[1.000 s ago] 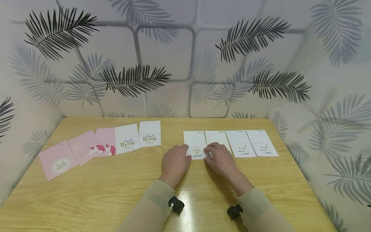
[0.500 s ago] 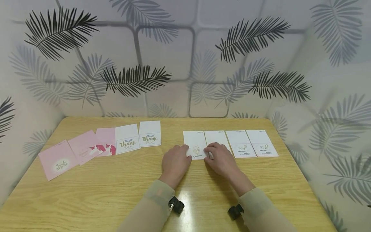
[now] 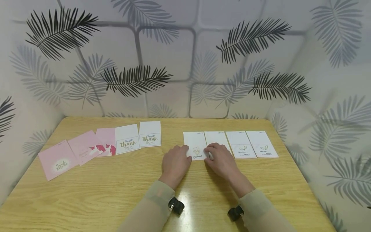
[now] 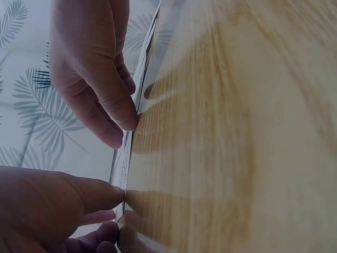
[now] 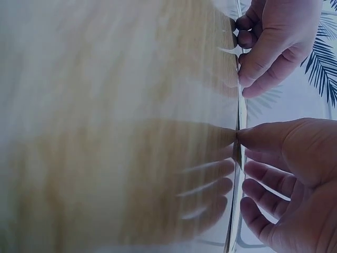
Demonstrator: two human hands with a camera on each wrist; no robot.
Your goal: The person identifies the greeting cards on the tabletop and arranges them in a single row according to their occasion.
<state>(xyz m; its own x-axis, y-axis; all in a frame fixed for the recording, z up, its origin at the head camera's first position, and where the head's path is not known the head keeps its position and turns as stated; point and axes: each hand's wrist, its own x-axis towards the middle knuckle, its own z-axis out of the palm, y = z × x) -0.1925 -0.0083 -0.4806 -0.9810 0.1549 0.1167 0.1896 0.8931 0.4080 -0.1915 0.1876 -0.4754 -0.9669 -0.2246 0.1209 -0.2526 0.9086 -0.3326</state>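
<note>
A white card with a gold diamond print (image 3: 194,141) lies flat on the wooden table between the two hands. My left hand (image 3: 175,165) rests at its left edge, thumb and index fingertips touching the side. At the right edge my right hand (image 3: 222,161) has its fingertips on the border, its palm side over the lower part of a second white card (image 3: 214,136). In the left wrist view my left thumb (image 4: 100,194) meets the table line at the card's edge. The right wrist view has my right thumb (image 5: 263,136) down there too, other fingers loosely bent.
Two white heart cards (image 3: 240,137) continue the row rightward. On the left are two white "Thank you" cards (image 3: 127,130) and several pink cards (image 3: 59,158), some overlapping. Leaf-patterned walls (image 3: 165,96) stand behind and beside the table (image 3: 101,193).
Both hands and the cards keep their places. The head view has shifted very slightly.
</note>
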